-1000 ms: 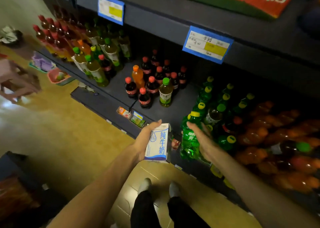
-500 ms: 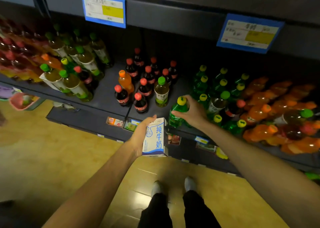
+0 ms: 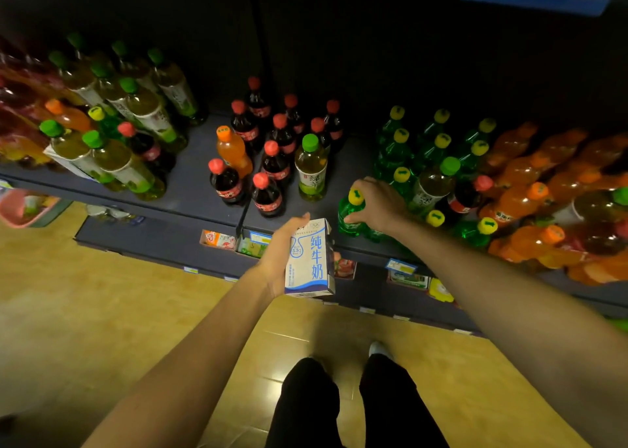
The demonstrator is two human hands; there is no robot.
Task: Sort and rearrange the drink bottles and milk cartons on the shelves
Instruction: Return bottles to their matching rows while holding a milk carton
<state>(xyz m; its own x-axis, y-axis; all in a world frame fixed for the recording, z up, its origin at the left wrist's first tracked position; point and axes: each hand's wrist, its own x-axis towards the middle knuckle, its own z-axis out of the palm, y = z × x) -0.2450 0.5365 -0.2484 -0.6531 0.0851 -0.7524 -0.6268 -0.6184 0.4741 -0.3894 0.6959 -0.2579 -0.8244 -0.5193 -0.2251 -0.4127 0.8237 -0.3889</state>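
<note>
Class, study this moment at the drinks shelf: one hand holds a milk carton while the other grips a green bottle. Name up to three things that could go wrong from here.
1. The right hand grips the green bottle near the shelf's front edge; a slip could send it to the floor.
2. Crowded neighbouring bottles such as the yellow-capped one might be knocked over.
3. The left hand holds the milk carton in the air, so it cannot steady anything.

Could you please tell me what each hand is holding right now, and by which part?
The left hand holds the white-and-blue milk carton by its side. The right hand grips the green yellow-capped plastic bottle around its neck and shoulder.
</note>
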